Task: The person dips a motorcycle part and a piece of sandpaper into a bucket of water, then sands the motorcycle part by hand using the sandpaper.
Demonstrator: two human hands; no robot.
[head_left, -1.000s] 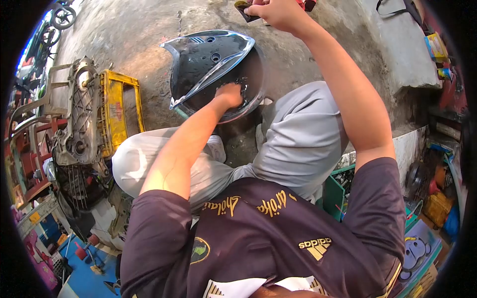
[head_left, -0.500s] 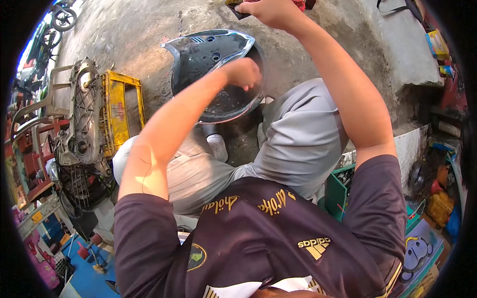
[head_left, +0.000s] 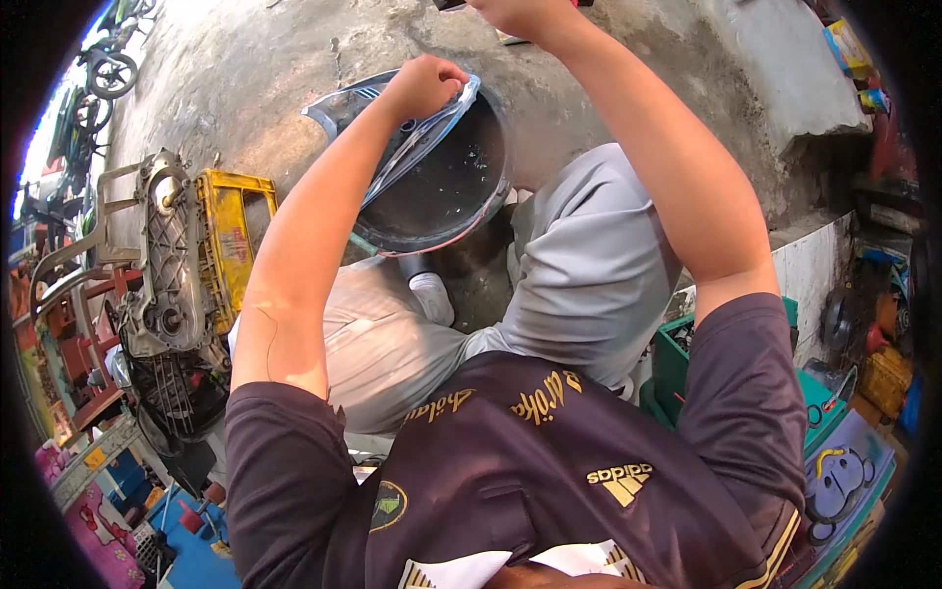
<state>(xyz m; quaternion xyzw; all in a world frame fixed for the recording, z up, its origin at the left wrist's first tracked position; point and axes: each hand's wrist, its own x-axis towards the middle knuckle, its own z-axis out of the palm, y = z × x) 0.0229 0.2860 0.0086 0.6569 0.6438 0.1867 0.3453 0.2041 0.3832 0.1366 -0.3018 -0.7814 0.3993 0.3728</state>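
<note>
My left hand (head_left: 424,86) is closed on the rim of a glossy dark fairing panel (head_left: 417,147), its fingers pinching the far edge. The panel stands tilted up in a round black basin (head_left: 503,167). Dark liquid with a few floating specks (head_left: 456,182) shows inside the basin. Past the far right side of the basin, my right hand (head_left: 522,14) is at the top edge of the view. Its fingers are mostly cut off, and only slivers of a dark thing show beside it.
A yellow crate (head_left: 235,184) and a metal engine casing (head_left: 165,255) stand to the left. Green boxes (head_left: 677,344) are by my right side, near a low white wall (head_left: 822,255). Parked motorbikes (head_left: 110,74) show at the far left on the concrete floor (head_left: 235,88).
My left hand has moved up and left from over the basin onto the panel's edge. The panel has tipped up, showing more liquid. My right hand has slid further out at the top.
</note>
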